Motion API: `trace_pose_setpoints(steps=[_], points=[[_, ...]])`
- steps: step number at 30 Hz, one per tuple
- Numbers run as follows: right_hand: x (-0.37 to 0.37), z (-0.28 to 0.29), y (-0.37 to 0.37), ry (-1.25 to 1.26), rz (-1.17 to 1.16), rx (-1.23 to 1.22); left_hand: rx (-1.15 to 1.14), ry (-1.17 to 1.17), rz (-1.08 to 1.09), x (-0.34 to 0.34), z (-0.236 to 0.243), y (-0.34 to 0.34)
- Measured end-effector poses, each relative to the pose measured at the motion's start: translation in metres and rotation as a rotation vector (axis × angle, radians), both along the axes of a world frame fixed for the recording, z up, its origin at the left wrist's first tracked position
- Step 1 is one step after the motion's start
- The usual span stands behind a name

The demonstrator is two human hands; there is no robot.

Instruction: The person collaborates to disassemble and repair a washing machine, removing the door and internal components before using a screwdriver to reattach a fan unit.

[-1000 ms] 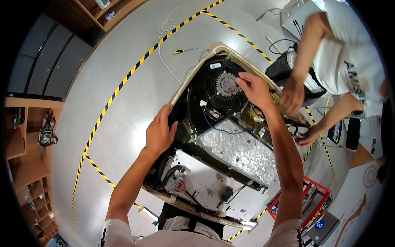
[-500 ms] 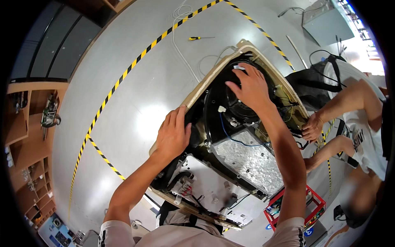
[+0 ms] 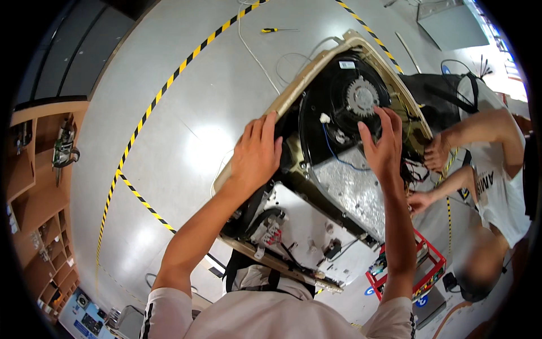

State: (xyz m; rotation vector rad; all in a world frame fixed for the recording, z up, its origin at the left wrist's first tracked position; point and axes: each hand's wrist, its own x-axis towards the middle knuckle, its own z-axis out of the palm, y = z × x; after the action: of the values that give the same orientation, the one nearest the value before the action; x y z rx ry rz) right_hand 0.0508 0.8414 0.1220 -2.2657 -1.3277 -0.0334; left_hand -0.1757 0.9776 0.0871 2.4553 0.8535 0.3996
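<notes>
In front of me is an opened machine with a cream frame (image 3: pixel 293 83). Inside it sits a round black housing (image 3: pixel 319 103) with a grey toothed metal disc (image 3: pixel 362 96) at its centre. Below that are a silver metal plate (image 3: pixel 351 183) and a white panel (image 3: pixel 305 217) with wiring. My left hand (image 3: pixel 254 151) rests on the frame's left edge, fingers stretched out and thumb apart. Over the right border of the silver plate, just below the disc, hovers my right hand (image 3: pixel 385 141); it is empty, its fingers apart. A blue wire (image 3: pixel 332 151) runs from a white connector (image 3: pixel 324 118).
A co-worker (image 3: pixel 497 175) on the right has both hands at the wiring by the machine's right edge. A red-framed tool carrier (image 3: pixel 435 260) stands near them. A yellow-handled screwdriver (image 3: pixel 271 30) lies on the floor beyond. Wooden shelves (image 3: pixel 42 192) stand at left.
My right hand has drawn back toward me from the black housing, uncovering the toothed disc and a white label. My left hand stays at the frame's edge. The co-worker's lower hand has moved closer in.
</notes>
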Motion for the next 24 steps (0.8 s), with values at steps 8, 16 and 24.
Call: trace_pose_setpoints(steps=[8,16,24], points=[[-0.096,0.028,-0.122,0.385,-0.094,0.046,0.033,-0.056,0.009,-0.002,-0.013,-0.009],[-0.151,0.018,-0.218,0.549,-0.356,0.248,0.153,-0.039,-0.061,-0.001,-0.022,-0.01],[-0.184,0.014,-0.253,0.483,-0.519,0.319,0.19,0.027,-0.081,-0.002,-0.023,-0.005]])
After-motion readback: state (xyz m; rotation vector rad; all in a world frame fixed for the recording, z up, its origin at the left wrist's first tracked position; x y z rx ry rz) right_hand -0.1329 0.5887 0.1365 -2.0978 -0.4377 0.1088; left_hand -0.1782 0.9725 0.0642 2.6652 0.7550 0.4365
